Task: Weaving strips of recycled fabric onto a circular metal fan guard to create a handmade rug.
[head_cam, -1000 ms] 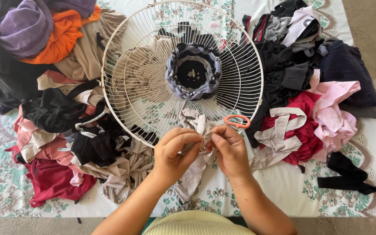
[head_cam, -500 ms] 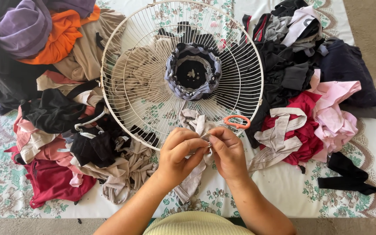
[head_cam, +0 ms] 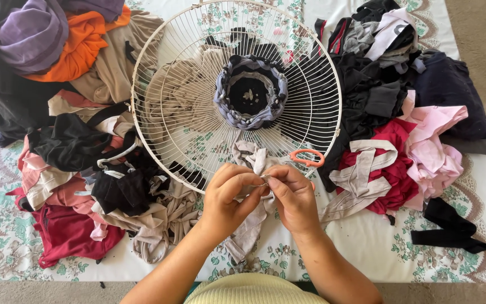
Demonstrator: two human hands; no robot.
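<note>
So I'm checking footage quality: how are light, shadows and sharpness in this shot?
Head view: bright, even daylight, soft shadows under the hands; wire fan guard and grey fabric strip are sharp; pale tablecloth looks slightly washed out, no obvious blur.

A grey-beige fabric strip (head_cam: 248,225) is pinched at the near rim of a round white wire fan guard (head_cam: 187,112), trailing down toward the near edge. The guard lies flat, its hub wrapped in woven grey-purple strips (head_cam: 223,90).
</note>
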